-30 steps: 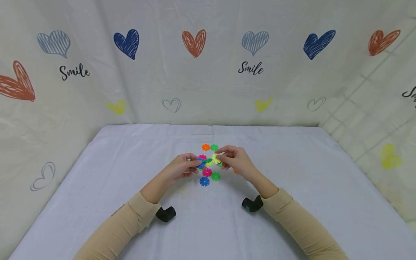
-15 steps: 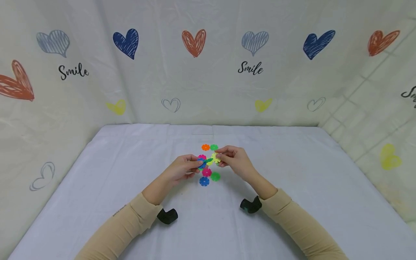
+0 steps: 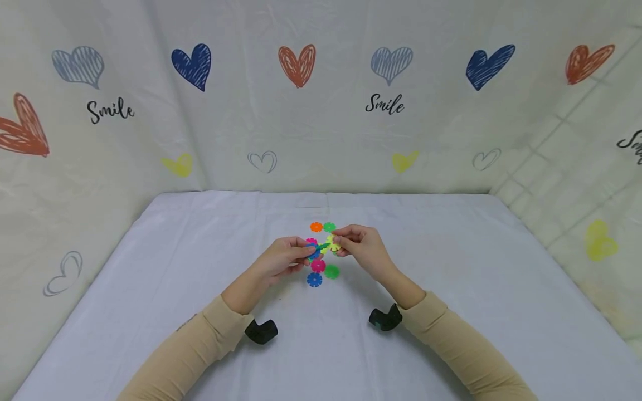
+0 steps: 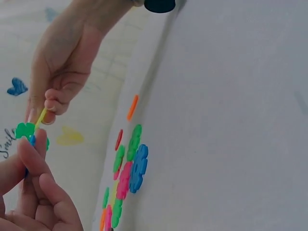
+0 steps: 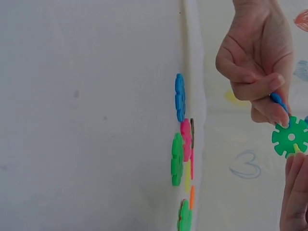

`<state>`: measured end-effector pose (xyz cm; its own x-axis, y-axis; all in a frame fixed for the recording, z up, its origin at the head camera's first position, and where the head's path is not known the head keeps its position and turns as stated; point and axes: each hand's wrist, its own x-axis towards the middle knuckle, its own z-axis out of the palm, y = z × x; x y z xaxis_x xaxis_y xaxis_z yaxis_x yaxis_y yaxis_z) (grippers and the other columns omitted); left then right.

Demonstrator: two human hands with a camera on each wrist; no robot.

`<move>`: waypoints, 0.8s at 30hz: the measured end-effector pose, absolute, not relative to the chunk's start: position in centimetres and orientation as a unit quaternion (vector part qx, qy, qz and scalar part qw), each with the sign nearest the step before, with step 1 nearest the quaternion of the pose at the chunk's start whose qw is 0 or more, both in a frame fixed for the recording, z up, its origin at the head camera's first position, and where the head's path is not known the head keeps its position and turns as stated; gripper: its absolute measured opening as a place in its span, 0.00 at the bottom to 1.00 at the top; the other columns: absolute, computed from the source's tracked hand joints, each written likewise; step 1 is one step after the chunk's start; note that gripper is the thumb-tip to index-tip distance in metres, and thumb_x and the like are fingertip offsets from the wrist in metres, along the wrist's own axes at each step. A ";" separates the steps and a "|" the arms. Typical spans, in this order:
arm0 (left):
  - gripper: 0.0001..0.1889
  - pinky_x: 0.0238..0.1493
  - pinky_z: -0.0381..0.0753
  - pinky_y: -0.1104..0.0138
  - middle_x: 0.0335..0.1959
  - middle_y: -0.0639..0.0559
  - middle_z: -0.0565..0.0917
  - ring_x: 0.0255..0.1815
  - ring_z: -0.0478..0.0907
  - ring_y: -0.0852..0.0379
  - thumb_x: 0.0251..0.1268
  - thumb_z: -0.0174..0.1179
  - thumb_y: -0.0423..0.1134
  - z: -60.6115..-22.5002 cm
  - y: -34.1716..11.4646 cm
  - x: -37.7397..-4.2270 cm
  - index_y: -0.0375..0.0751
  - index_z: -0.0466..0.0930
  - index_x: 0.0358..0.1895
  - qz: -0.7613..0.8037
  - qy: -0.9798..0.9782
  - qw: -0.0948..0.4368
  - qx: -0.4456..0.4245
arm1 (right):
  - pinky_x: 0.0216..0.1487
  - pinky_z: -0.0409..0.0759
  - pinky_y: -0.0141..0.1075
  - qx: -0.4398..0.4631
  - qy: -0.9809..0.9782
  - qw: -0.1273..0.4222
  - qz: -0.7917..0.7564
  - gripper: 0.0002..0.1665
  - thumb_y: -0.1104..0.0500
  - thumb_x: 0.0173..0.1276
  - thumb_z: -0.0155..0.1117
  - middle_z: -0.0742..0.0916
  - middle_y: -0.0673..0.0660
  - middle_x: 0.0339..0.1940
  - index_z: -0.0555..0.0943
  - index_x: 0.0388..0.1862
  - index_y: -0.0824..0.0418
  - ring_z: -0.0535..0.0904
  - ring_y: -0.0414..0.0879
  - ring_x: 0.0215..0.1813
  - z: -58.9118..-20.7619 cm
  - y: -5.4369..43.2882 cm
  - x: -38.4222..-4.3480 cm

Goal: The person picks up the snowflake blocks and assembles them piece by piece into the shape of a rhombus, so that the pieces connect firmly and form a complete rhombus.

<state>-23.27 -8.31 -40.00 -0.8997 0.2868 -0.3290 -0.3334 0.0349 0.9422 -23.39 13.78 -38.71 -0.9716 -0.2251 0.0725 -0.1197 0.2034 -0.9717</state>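
Note:
My left hand [image 3: 281, 259] pinches a blue notched plastic disc [image 3: 314, 253] between thumb and fingers. A green disc [image 5: 284, 137] joins edgewise to the blue one and stands between the two hands. On its other side, a yellow disc [image 3: 333, 243] is pinched by my right hand [image 3: 368, 248], its edge at a slot of the green disc. Both hands hold the joined pieces above the table, over loose discs. Fingers cover part of the blue and yellow discs.
Loose discs lie on the white-covered table below: a blue disc [image 3: 314, 279], a pink disc [image 3: 318, 265], a green disc [image 3: 331, 272] and an orange disc [image 3: 316, 227] among several. Black wrist devices [image 3: 385, 318] sit under the sleeves. A heart-printed curtain [image 3: 326, 122] stands behind.
My left hand has edged right with the blue and green discs, closer to my right hand. The right hand stays nearly in place. An orange disc beside the right hand has become hidden.

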 end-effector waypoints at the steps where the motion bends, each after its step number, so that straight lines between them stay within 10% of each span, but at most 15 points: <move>1: 0.05 0.35 0.77 0.71 0.29 0.50 0.84 0.31 0.78 0.57 0.74 0.63 0.36 -40.0 -8.3 -23.3 0.39 0.77 0.40 0.694 0.685 0.222 -0.017 | 0.39 0.85 0.31 -0.114 0.774 0.041 -0.621 0.12 0.68 0.74 0.64 0.90 0.62 0.40 0.84 0.51 0.74 0.86 0.43 0.31 -38.7 13.8 -23.4; 24: 0.07 0.37 0.77 0.68 0.33 0.51 0.89 0.32 0.81 0.57 0.74 0.63 0.41 -40.3 -8.8 -23.5 0.41 0.78 0.42 0.693 0.688 0.214 -0.034 | 0.40 0.86 0.34 -0.149 0.785 0.089 -0.595 0.19 0.61 0.77 0.63 0.89 0.60 0.35 0.80 0.59 0.72 0.86 0.51 0.33 -38.9 15.5 -23.9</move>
